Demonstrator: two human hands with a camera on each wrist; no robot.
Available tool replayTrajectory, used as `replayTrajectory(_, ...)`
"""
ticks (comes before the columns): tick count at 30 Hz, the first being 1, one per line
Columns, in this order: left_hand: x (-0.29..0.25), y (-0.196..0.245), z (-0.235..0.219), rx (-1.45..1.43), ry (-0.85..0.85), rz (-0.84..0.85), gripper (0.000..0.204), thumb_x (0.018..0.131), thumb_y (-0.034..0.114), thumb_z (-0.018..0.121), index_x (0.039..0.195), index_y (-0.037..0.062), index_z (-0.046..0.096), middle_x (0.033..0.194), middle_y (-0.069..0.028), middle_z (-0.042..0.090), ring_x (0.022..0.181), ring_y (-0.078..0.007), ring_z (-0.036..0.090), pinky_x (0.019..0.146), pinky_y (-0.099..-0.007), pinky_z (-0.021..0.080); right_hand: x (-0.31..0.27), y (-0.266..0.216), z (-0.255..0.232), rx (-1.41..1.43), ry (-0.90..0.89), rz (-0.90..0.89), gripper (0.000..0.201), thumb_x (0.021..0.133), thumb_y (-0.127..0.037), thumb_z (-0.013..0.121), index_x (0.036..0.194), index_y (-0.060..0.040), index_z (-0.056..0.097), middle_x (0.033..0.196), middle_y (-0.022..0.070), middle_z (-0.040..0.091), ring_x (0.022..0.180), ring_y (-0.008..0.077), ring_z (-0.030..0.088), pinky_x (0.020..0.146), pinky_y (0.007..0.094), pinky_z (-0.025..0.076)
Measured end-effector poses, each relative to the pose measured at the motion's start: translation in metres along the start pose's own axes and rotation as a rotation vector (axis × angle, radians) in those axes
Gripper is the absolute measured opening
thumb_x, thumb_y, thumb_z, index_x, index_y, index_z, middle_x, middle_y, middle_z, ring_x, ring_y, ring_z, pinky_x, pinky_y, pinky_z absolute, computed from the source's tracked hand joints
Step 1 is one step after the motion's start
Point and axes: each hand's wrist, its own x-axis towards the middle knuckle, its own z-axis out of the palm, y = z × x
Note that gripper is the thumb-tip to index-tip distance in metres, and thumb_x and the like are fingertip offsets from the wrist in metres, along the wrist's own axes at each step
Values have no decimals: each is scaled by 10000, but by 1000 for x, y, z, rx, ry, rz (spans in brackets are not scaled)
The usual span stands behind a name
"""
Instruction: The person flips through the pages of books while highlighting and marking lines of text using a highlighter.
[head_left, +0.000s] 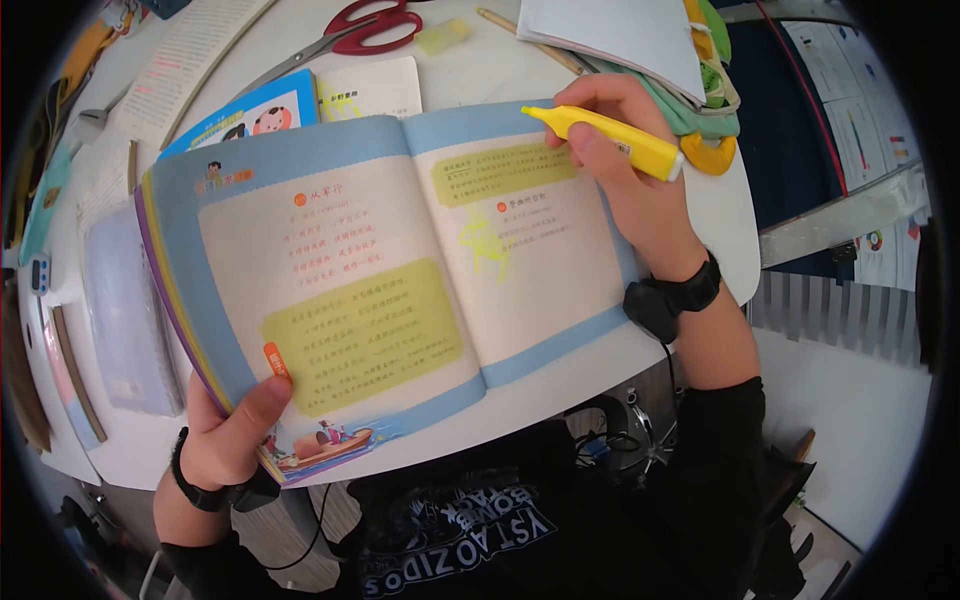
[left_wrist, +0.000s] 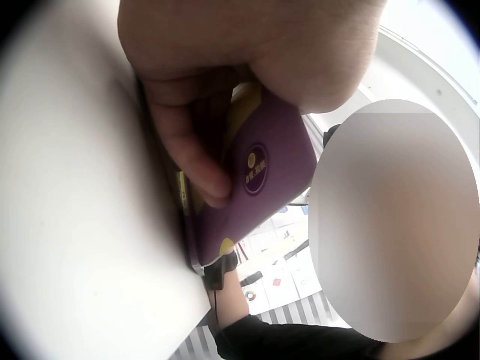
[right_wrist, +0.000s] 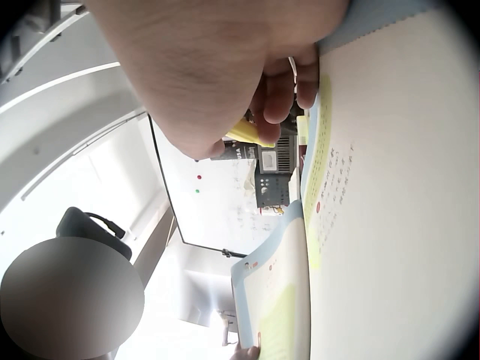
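Observation:
An open book [head_left: 340, 230] with blue page borders lies tilted over the table's near edge. The left hand [head_left: 235, 430] grips its lower left corner, thumb on the page; in the left wrist view, fingers of the left hand [left_wrist: 202, 127] curl at the purple cover [left_wrist: 274, 165]. Between thumb and fingers the right hand [head_left: 630, 170] pinches a yellow highlighter [head_left: 620, 148], its uncapped tip over the right page's top border. In the right wrist view the right hand [right_wrist: 217, 75] partly hides the highlighter [right_wrist: 251, 133]. Yellow-green scribbles [head_left: 484, 245] mark the right page.
Red-handled scissors [head_left: 375, 28], a blue booklet [head_left: 250, 108] and a yellow-green piece [head_left: 443, 37] lie behind the book. White papers [head_left: 615, 40] rest on a green pouch [head_left: 705, 120] at the back right. A clear plastic folder [head_left: 135, 300] is at the left.

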Motion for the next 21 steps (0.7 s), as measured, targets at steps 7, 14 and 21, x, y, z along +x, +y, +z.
replayTrajectory(7,-1,-3,-1,7,11,58,440,1022,73,609,1437,-48,527,1364,-138,665,1197,-193,637,1005,-343,501,5,5,-6,-93,14,81,138,1002,-120,687,1072,-52,590,900,-13,626,822,43,558,712,214,444)
replayTrajectory(14,-2,-2,-1,-19,-10,64,446,1019,75,618,1438,-49,527,1359,-139,667,1204,-192,634,1012,-346,500,3,0,-23,-268,6,106,136,983,-132,712,1003,-42,612,833,-14,642,758,47,553,671,216,445)
replayTrajectory(21,-2,-2,1,-1,42,61,449,1010,82,628,1427,-54,537,1345,-143,672,1187,-199,647,1001,-347,508,6,4,-19,-288,18,117,167,967,-153,749,991,-48,620,827,-6,654,757,56,560,664,219,450)
